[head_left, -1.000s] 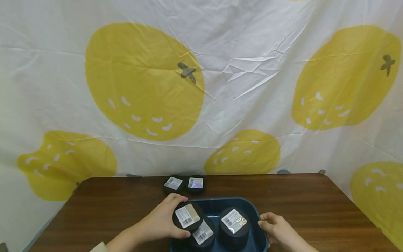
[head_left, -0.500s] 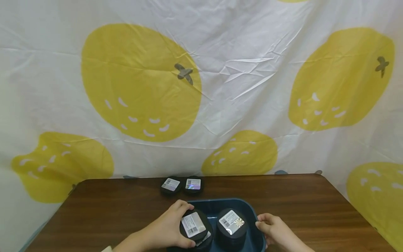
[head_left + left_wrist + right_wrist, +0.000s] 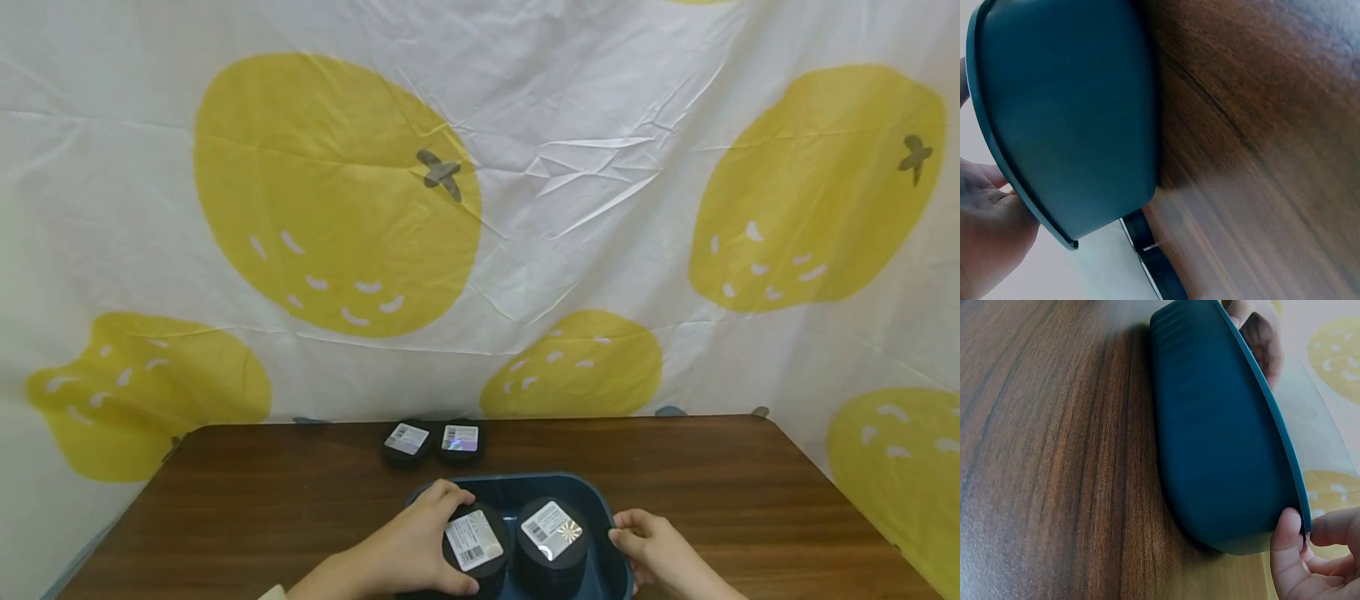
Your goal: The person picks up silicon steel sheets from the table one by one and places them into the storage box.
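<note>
A dark blue plastic tray (image 3: 525,481) with raised walls stands at the near side of the table. Inside it on the left, my left hand (image 3: 420,542) grips a round black container (image 3: 476,540) with a white barcode label on top, thumb and fingers around its sides. To the right of that one is a stack of round black containers (image 3: 552,537), its top label carrying a gold starburst. My right hand (image 3: 660,546) pinches the tray's right rim between thumb and fingers, as the right wrist view of the rim (image 3: 1285,434) also shows.
Two more round black containers with labels, one on the left (image 3: 407,440) and one on the right (image 3: 460,441), sit side by side at the back of the brown wooden table (image 3: 262,483). A white cloth (image 3: 570,250) printed with yellow fruit hangs behind the table.
My left hand has moved the black container right and toward me, lining it up over the lower one, whose label is now covered. My right hand stays on the rim.
</note>
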`<action>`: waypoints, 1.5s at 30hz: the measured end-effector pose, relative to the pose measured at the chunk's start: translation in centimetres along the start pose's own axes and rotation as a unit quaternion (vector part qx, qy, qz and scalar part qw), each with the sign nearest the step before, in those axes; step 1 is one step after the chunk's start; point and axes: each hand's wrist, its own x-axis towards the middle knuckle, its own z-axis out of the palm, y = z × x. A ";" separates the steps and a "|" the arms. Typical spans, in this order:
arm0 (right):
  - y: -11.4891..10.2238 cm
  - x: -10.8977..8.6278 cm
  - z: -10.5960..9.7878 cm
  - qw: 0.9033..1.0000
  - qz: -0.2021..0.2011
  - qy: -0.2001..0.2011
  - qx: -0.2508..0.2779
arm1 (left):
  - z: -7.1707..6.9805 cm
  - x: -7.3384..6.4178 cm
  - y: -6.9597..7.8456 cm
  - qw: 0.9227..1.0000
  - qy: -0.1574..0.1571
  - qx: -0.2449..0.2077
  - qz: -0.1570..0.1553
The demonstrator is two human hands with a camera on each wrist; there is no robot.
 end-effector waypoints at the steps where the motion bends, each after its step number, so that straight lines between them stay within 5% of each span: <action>1: 0.0 0.0 0.0 1.000 0.000 0.001 0.001 | 0.0 0.0 0.0 1.000 -0.002 0.000 -0.001; 23: 0.0 -0.1 0.2 1.000 -0.019 0.012 -0.008 | 0.0 -0.5 -0.2 1.000 -0.014 -0.005 -0.012; 35: -0.1 0.1 0.1 1.000 -0.009 0.002 -0.009 | -0.5 -0.4 0.2 0.998 -0.019 0.057 -0.004; 45: -0.2 -0.1 0.1 1.000 -0.002 -0.001 -0.008 | -0.4 -0.5 0.4 0.998 -0.013 0.058 0.001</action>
